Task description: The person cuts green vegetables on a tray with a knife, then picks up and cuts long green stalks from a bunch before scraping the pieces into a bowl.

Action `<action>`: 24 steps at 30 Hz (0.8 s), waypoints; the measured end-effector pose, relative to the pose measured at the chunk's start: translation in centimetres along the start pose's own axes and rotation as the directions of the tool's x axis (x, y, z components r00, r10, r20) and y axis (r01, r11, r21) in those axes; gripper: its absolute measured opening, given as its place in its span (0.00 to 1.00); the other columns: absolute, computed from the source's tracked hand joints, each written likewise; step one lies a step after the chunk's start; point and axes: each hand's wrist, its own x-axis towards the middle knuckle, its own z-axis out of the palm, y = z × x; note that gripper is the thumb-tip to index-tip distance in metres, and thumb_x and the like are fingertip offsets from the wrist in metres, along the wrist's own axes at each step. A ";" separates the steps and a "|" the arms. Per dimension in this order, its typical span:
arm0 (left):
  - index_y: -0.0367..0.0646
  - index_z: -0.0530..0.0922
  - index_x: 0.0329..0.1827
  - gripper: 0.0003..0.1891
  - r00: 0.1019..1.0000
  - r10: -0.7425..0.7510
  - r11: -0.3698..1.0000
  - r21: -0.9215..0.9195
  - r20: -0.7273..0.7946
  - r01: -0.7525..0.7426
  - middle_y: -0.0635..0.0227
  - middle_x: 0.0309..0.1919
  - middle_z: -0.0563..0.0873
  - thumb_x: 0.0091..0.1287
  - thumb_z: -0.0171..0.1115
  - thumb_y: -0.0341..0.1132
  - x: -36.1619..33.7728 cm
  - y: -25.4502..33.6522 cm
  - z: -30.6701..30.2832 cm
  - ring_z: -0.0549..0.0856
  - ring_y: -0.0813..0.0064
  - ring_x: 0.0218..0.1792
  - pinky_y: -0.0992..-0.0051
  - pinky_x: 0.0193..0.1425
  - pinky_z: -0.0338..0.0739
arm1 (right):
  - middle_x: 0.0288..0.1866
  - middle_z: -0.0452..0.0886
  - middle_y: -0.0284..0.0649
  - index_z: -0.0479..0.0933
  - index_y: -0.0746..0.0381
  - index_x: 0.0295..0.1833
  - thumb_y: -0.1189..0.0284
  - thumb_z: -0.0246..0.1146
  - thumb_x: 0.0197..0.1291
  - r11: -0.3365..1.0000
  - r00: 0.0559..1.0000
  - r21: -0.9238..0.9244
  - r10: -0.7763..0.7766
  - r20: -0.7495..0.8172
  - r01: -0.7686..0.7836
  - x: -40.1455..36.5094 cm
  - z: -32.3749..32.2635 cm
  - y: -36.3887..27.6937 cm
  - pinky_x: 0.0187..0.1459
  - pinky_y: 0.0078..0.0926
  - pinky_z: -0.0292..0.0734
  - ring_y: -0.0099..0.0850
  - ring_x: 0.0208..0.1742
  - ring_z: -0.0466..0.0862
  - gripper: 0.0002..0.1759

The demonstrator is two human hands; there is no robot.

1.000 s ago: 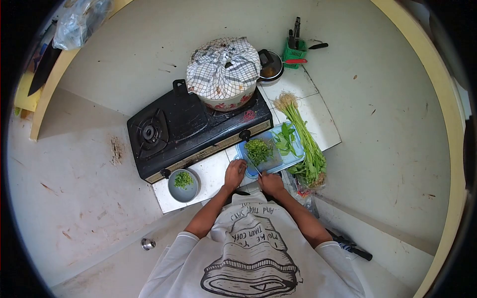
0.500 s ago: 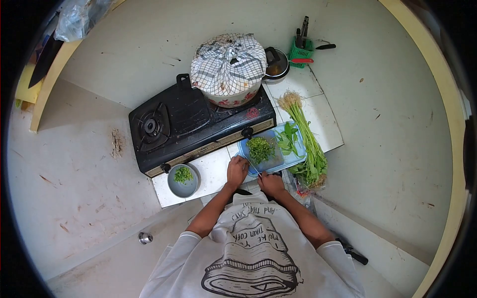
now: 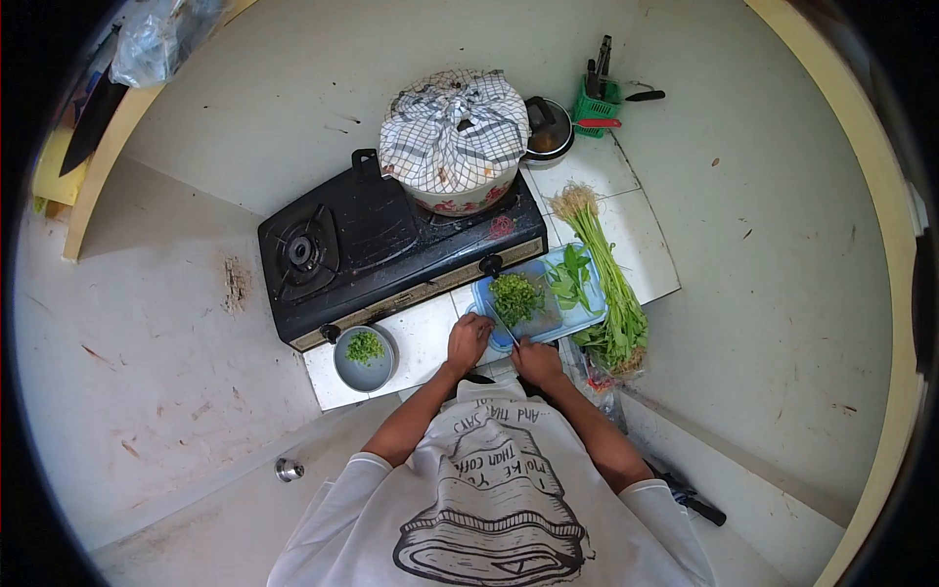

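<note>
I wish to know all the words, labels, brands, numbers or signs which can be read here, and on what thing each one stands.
Shirt, upside down in this view: "I MAKE Y", the rest lost in folds.
Shirt: "THAN COFF", cut off by a fold.
Shirt: "...AND THAT".
Shirt: "SAYS".
Stove: red mark, too small to read.
I can read no number or brand.

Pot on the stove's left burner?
No, the floral pot sits on the right end of the stove; the left burner is bare.

Your right hand [image 3: 537, 363] hides the handle of the knife [image 3: 507, 331]; your left hand's [image 3: 469, 339] grip is too small to tell; cloth [image 3: 452, 137] covers the pot's [image 3: 469, 203] top.
</note>
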 end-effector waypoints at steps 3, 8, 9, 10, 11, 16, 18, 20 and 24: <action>0.39 0.82 0.48 0.11 0.986 -0.168 0.978 -0.126 -0.014 0.165 0.57 0.38 0.90 0.64 0.71 0.28 0.5 0.8 -0.1 0.88 0.54 0.44 0.58 0.50 0.81 | 0.28 0.87 0.56 0.78 0.68 0.47 0.54 0.56 0.74 1.000 1.000 0.010 0.005 0.015 -0.005 0.0 -0.2 0.0 0.37 0.57 0.85 0.56 0.31 0.89 0.24; 0.37 0.78 0.50 0.14 0.977 -0.212 0.972 -0.094 0.022 0.213 0.56 0.36 0.90 0.64 0.73 0.27 0.5 0.7 -0.3 0.89 0.53 0.41 0.58 0.49 0.82 | 0.28 0.87 0.56 0.78 0.67 0.46 0.55 0.56 0.74 0.999 0.999 -0.006 -0.038 0.031 0.039 -0.5 -0.6 -0.8 0.36 0.57 0.85 0.55 0.30 0.89 0.23; 0.36 0.78 0.49 0.15 0.973 -0.226 0.968 -0.103 0.036 0.228 0.56 0.35 0.90 0.63 0.73 0.26 0.5 0.5 -0.1 0.89 0.52 0.41 0.57 0.48 0.82 | 0.28 0.87 0.55 0.78 0.67 0.46 0.56 0.56 0.74 0.999 0.999 -0.014 -0.042 0.032 0.042 -0.5 -0.3 -0.8 0.36 0.57 0.85 0.55 0.30 0.89 0.22; 0.36 0.77 0.50 0.15 0.974 -0.226 0.964 -0.133 0.031 0.228 0.56 0.35 0.90 0.64 0.73 0.26 0.4 0.3 0.0 0.89 0.52 0.40 0.58 0.48 0.82 | 0.28 0.87 0.55 0.77 0.67 0.46 0.56 0.56 0.74 0.999 0.998 -0.023 -0.046 0.033 0.046 -0.4 0.0 -0.9 0.36 0.56 0.85 0.55 0.30 0.89 0.22; 0.36 0.76 0.51 0.16 0.974 -0.226 0.960 -0.163 0.026 0.227 0.55 0.36 0.90 0.64 0.73 0.26 0.3 0.1 0.2 0.89 0.52 0.39 0.58 0.48 0.82 | 0.28 0.87 0.55 0.77 0.67 0.46 0.56 0.56 0.74 0.999 0.999 -0.002 -0.035 0.038 0.035 -0.1 0.3 -0.9 0.36 0.56 0.85 0.55 0.30 0.89 0.22; 0.37 0.73 0.54 0.17 0.989 -0.149 0.964 -0.220 0.005 0.147 0.53 0.36 0.89 0.67 0.70 0.25 -0.1 -0.4 0.5 0.89 0.52 0.40 0.59 0.48 0.82 | 0.28 0.87 0.55 0.77 0.67 0.47 0.56 0.56 0.74 1.000 0.999 0.014 -0.001 0.039 0.001 1.0 0.2 -1.5 0.37 0.56 0.85 0.55 0.31 0.90 0.22; 0.37 0.72 0.54 0.16 0.998 -0.063 0.977 -0.205 -0.010 0.060 0.53 0.36 0.88 0.67 0.69 0.25 0.0 -0.2 0.3 0.88 0.51 0.41 0.58 0.49 0.82 | 0.28 0.87 0.55 0.77 0.67 0.47 0.56 0.56 0.74 1.000 1.000 0.011 0.012 0.024 -0.012 0.8 -0.1 -1.4 0.36 0.56 0.85 0.56 0.30 0.89 0.22; 0.37 0.73 0.53 0.15 1.000 -0.024 0.987 -0.158 0.013 0.026 0.53 0.36 0.88 0.68 0.68 0.25 0.2 0.2 0.0 0.88 0.50 0.41 0.56 0.49 0.82 | 0.27 0.87 0.55 0.77 0.67 0.47 0.56 0.56 0.74 1.000 1.000 0.011 0.025 0.014 -0.025 0.3 0.0 -1.1 0.36 0.57 0.85 0.56 0.30 0.89 0.22; 0.37 0.73 0.51 0.13 0.999 0.045 0.995 -0.088 0.031 -0.042 0.52 0.36 0.88 0.68 0.67 0.25 0.6 0.6 -0.5 0.87 0.48 0.41 0.54 0.48 0.81 | 0.28 0.87 0.56 0.77 0.67 0.47 0.55 0.57 0.74 0.999 0.999 0.025 0.027 0.036 -0.028 -0.7 -0.3 -0.4 0.36 0.58 0.85 0.56 0.30 0.89 0.22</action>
